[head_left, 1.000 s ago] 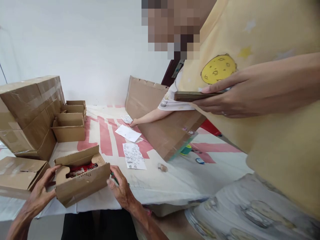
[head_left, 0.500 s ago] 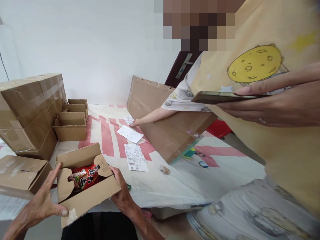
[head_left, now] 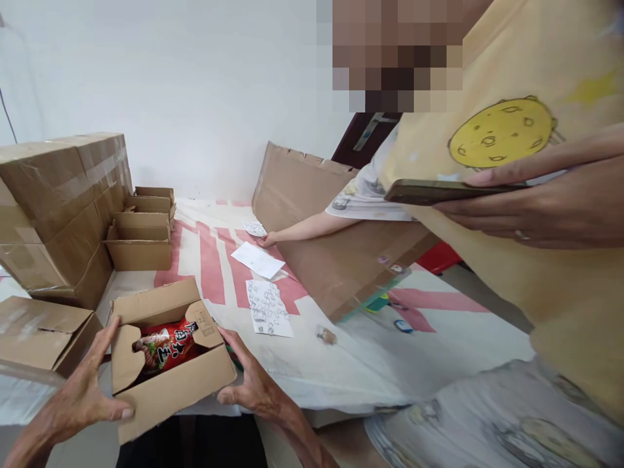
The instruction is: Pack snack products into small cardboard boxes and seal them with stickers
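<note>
An open cardboard box [head_left: 178,393] is tilted toward me at the table's front edge, its flaps raised. Inside lies a red printed food packet [head_left: 168,344] with large dark characters. My left hand [head_left: 88,383] grips the box's left side, thumb on the near flap and fingers along the far left edge. On the other side, my right hand [head_left: 258,380] spans the right end, fingertips at the upper corner and thumb near the lower one; a gap shows between palm and cardboard. The undersides of the box and some fingers are hidden.
Taped cartons [head_left: 58,201] are stacked at left, with a closed carton [head_left: 43,331] before them. Small open boxes [head_left: 139,253] stand behind. Printed sheets [head_left: 269,309] lie mid-table by a large cardboard panel [head_left: 312,214]. A person at right holds a phone [head_left: 439,192] and touches a paper.
My right hand has shifted its hold, its thumb coming into view and its palm moving off the box's end. The box and my left hand stay nearly still. The view has shifted slightly.
</note>
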`<state>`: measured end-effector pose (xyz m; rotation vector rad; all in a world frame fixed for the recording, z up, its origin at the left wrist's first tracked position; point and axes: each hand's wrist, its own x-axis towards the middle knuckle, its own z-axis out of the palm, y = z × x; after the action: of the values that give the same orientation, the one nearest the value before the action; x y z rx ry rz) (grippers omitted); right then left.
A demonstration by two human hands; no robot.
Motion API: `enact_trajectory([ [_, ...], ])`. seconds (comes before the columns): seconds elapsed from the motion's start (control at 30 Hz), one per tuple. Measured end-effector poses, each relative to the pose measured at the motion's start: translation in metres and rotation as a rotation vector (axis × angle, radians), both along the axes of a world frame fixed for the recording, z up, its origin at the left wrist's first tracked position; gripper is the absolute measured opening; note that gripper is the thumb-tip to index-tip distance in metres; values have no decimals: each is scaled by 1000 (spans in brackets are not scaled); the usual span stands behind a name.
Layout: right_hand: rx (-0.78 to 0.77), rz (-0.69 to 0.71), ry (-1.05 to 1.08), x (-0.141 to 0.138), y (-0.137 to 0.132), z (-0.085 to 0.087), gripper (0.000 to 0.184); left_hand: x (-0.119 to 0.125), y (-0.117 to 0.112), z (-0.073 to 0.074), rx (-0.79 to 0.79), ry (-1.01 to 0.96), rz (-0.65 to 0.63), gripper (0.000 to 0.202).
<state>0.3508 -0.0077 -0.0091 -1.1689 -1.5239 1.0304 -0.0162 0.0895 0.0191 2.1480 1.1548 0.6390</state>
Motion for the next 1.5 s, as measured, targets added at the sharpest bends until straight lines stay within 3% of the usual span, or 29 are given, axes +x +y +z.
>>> enact_trajectory([
  [0.3, 11, -88, 56, -9, -1, -6, 85, 4, -5, -1, 4, 16, 46, 137],
  [0.5, 70, -131, -3, -12, -1, -14, 75, 0, -4, -13, 50, -12, 32, 136],
  [0.87, 163, -243, -104, -13, 4, -42, 73, 18, -14, -3, 37, -94, 47, 126],
  [1.23, 169, -246, -120, -14, 3, -40, 71, 15, -13, -11, 58, -92, 43, 134],
  [1.5, 189, -266, -160, -14, 5, -46, 70, 17, -11, -5, 22, -89, 26, 131],
])
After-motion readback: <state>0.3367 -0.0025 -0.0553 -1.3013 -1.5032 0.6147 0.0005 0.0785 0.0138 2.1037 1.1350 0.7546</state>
